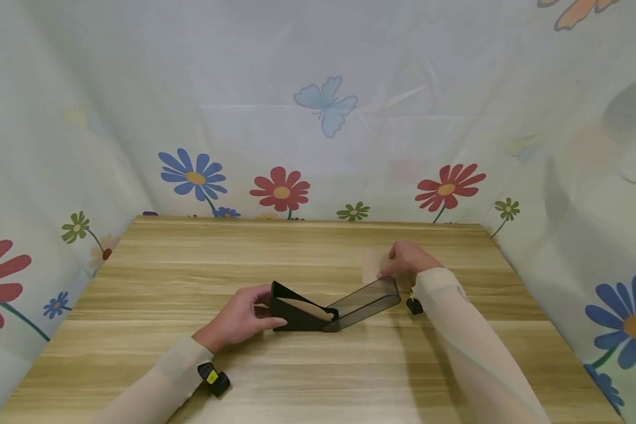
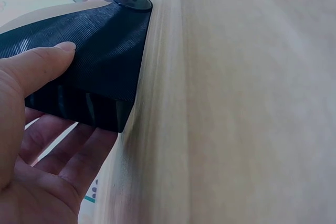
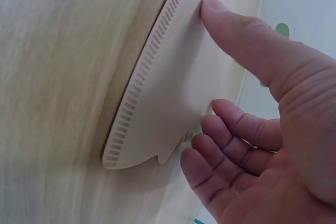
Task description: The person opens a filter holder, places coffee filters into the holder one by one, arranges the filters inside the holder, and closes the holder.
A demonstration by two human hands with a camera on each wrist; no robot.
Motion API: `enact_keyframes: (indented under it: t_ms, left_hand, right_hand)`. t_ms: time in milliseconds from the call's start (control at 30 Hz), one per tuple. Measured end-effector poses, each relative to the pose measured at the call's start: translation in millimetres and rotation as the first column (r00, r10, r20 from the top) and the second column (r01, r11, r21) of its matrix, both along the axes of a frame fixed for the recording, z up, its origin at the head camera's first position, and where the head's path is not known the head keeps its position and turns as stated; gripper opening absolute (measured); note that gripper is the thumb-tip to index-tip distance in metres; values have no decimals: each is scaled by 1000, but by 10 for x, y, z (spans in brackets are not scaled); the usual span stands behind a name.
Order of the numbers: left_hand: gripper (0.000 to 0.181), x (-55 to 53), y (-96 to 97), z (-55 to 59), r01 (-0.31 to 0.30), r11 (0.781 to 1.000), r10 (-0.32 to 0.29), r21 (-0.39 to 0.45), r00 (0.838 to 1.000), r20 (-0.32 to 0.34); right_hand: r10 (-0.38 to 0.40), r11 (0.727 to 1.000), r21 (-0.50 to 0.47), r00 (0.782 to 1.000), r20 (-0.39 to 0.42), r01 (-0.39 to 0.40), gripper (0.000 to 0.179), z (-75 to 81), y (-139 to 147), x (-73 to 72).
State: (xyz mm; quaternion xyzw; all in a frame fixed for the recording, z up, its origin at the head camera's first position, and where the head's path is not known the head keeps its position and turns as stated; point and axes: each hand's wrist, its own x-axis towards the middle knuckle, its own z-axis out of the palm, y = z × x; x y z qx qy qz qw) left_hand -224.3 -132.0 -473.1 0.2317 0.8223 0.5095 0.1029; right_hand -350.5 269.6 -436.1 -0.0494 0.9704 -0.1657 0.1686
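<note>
In the head view my left hand (image 1: 241, 318) grips the closed end of a black coffee filter holder (image 1: 299, 318). Its clear smoky lid (image 1: 368, 300) is swung up to the right, and pale filter paper (image 1: 304, 307) shows inside. The left wrist view has the thumb (image 2: 50, 59) on the holder's ribbed side and the other fingers behind its end. To the right, my right hand (image 1: 410, 259) is at a beige paper coffee filter (image 3: 157, 93) with a crimped edge, on the table. Its thumb tip touches the paper; the fingers are loosely bent beside the paper's edge, apart from the thumb.
A wood-grain table (image 1: 191, 265) lies under both hands. Behind it and at both sides hangs a pale curtain (image 1: 244, 141) printed with flowers and butterflies. Each wrist wears a small black camera mount (image 1: 214, 380).
</note>
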Motion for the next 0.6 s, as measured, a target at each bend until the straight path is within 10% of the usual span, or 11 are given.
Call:
enact_keyframes:
  t_ms: [133, 600]
  left_hand:
    - [39, 5, 9, -1, -6, 1000, 6, -1, 1000, 5]
    - [40, 24, 20, 27, -10, 1000, 9, -20, 1000, -16]
  right_hand:
    - [3, 1000, -3, 1000, 18, -3, 45, -7, -6, -11]
    - [-46, 998, -35, 999, 25, 47, 50, -47, 8, 19]
